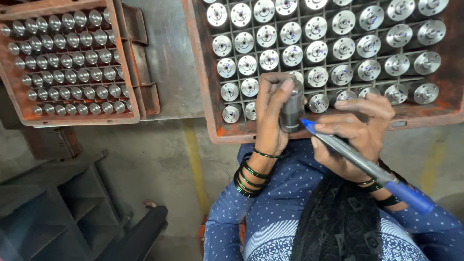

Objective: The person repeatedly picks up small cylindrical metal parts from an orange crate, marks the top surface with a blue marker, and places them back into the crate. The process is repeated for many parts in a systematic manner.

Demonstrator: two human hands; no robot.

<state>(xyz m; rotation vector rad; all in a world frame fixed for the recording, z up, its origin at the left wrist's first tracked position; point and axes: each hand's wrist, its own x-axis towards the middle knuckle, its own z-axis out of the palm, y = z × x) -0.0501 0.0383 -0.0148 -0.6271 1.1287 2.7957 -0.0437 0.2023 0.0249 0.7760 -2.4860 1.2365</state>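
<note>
My left hand [271,113] grips a short grey metal cylinder [292,110] upright, just above the near rim of a rusty orange crate [209,92]. My right hand [355,133] holds a blue marker pen [367,166], whose blue tip touches the cylinder's lower right side. Green and black bangles sit on both wrists. The crate holds several shiny round metal parts [292,55] standing in a wire grid, flanged ends up.
A second rusty crate [126,72] at the left holds several smaller metal cylinders in rows. A grey metal sheet [166,48] lies between the crates. Below are a concrete floor with a yellow line [195,164], a dark metal frame [58,203], and my blue dotted clothing.
</note>
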